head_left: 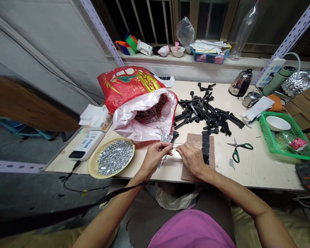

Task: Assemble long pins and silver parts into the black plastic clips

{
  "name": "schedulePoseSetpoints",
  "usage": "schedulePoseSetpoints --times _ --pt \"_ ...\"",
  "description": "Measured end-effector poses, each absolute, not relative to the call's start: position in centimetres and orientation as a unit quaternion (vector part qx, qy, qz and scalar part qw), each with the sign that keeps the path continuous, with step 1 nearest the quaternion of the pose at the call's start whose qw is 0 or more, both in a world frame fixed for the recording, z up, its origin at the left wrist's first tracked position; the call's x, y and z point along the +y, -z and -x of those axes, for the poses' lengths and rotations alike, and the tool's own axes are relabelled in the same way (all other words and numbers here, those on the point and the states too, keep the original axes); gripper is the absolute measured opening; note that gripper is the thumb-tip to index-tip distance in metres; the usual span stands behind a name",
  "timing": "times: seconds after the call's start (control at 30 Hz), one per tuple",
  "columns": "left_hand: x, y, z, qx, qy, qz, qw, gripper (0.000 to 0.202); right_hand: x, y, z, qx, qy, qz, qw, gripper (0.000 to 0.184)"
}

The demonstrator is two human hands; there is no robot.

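My left hand is closed in a pinch on a thin metal pin over the front of the table. Close beside it, my right hand has its fingertips pressed together at the pin's other end. Loose silvery pins lie just behind the hands, by the mouth of a red and white sack that holds many more reddish thin pieces. Under my right hand is a brown board with a row of black pieces on it. Behind it spreads a heap of black plastic parts.
At the left stands a yellow bowl of small shiny metal pieces, near a white power bank. Green-handled scissors lie open at the right. Beyond are a green basket, a kettle and a metal cup.
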State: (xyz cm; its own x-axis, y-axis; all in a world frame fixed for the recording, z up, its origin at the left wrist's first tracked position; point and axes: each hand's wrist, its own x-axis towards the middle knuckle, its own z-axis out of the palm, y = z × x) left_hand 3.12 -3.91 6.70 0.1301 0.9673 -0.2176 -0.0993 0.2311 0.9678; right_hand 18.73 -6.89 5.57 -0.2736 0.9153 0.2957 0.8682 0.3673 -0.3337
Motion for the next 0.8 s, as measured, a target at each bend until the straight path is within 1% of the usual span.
schedulePoseSetpoints --times 0.17,0.3,0.37,0.43,0.5,0.57,0.67,0.73,0.8 --pt "-4.0 -6.7 -3.6 0.5 -0.447 -0.434 0.601 0.038 -7.0 -5.4 -18.8 -0.793 -0.05 0.562 0.231 0.017" --pt "-4.2 -6.5 -4.1 0.523 -0.45 -0.455 0.563 0.034 -7.1 -5.4 -19.0 -0.78 -0.081 0.579 0.225 0.022" --pt "-4.2 -6.3 -4.2 0.521 -0.451 -0.459 0.561 0.034 -7.0 -5.5 -19.2 -0.772 -0.128 0.571 0.248 0.02" --pt "-4.2 -6.2 -4.3 0.512 -0.453 -0.461 0.565 0.034 -7.0 -5.5 -19.4 -0.765 -0.161 0.555 0.284 0.014" --pt "-4.2 -6.0 -4.4 0.51 -0.454 -0.464 0.565 0.033 -7.0 -5.3 -19.6 -0.767 -0.152 0.548 0.298 0.013" --pt "-4.2 -5.9 -4.5 0.514 -0.459 -0.467 0.554 0.032 -7.1 -5.1 -19.6 -0.775 -0.109 0.558 0.277 0.011" --pt "-4.3 -5.6 -4.7 0.522 -0.471 -0.47 0.534 0.032 -7.2 -5.0 -19.3 -0.772 -0.064 0.588 0.234 0.016" --pt "-4.3 -5.4 -4.8 0.525 -0.48 -0.471 0.522 0.032 -7.3 -5.3 -19.1 -0.759 -0.092 0.601 0.233 0.017" --pt "-4.3 -5.3 -4.9 0.527 -0.488 -0.469 0.514 0.032 -7.2 -5.6 -19.1 -0.745 -0.147 0.602 0.247 0.018"
